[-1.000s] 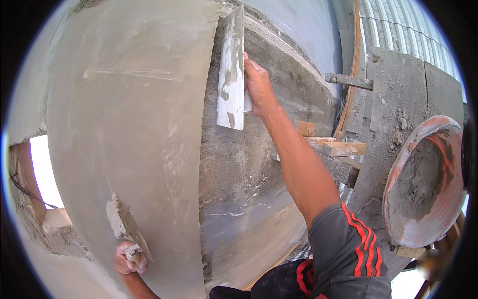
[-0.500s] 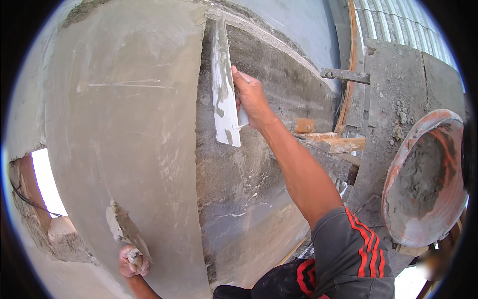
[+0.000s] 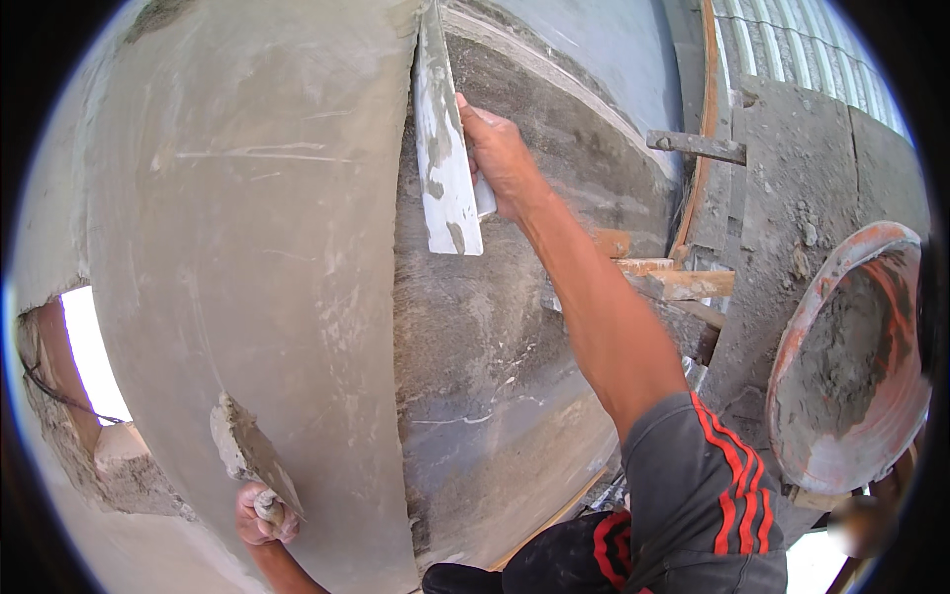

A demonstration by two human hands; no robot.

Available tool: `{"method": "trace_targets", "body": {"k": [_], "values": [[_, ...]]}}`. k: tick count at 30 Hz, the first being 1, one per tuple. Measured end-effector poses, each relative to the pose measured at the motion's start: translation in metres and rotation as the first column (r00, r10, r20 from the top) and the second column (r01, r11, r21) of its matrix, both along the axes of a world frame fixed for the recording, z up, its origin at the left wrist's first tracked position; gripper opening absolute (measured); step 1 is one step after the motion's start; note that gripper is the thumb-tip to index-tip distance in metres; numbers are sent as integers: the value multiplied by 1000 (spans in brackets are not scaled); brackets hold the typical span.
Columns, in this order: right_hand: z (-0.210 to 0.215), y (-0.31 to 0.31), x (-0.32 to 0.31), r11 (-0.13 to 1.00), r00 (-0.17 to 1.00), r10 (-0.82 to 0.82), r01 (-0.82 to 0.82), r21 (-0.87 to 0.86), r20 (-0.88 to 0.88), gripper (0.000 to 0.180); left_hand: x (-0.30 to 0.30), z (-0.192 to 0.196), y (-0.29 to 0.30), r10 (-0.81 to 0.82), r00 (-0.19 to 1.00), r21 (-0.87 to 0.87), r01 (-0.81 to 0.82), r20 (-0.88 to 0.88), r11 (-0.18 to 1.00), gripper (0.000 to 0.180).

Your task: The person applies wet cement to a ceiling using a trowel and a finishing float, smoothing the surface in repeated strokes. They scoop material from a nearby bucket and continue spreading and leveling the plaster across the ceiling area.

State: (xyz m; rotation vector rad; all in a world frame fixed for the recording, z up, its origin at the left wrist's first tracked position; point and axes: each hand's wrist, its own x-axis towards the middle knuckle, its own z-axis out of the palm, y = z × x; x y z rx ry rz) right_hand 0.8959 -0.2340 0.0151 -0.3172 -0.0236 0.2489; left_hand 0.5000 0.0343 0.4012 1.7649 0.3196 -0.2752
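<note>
My right hand (image 3: 501, 156) grips the handle of a long white plastering float (image 3: 445, 163), smeared with grey mortar. Its blade stands along the ragged edge where the smooth plaster (image 3: 247, 257) meets a darker, rough wall strip (image 3: 495, 317). At the lower left, my left hand (image 3: 265, 515) is closed round the handle of a trowel (image 3: 252, 450) whose blade is caked with mortar. That trowel is held in front of the smooth plaster; whether it touches the wall I cannot tell.
On the right, a worn orange basin (image 3: 792, 346) of wet mortar (image 3: 836, 346) rests by dusty boards (image 3: 792, 168). Wood pieces (image 3: 683, 285) jut out near the wall. A wall opening (image 3: 94, 356) with a dark cable lies at left. Corrugated sheeting (image 3: 811, 49) fills the upper right.
My right hand has moved the float up along the plaster edge. My left hand and the trowel have stayed almost in place.
</note>
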Motion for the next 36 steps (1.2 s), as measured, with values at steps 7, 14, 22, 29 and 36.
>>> {"method": "trace_targets", "body": {"k": [7,14,22,29,36], "values": [[-28,-8,-43,958,988,-147,131,-257,-41,51,-2,2,-11,-1,1000,26,1,-21,1000,65],[-18,-35,19,586,875,-357,482,-651,327,53,12,-3,-21,-60,998,47,60,-16,997,60],[-3,-43,0,501,873,-178,477,-722,454,55,11,-1,-17,-64,996,29,66,-54,997,64],[-13,-48,33,411,866,-321,492,-768,383,54,14,-3,-20,-69,995,7,70,-70,998,63],[-3,-28,1,250,754,-255,656,-712,605,48,4,-1,-21,-25,999,5,25,-38,1000,62]]}}
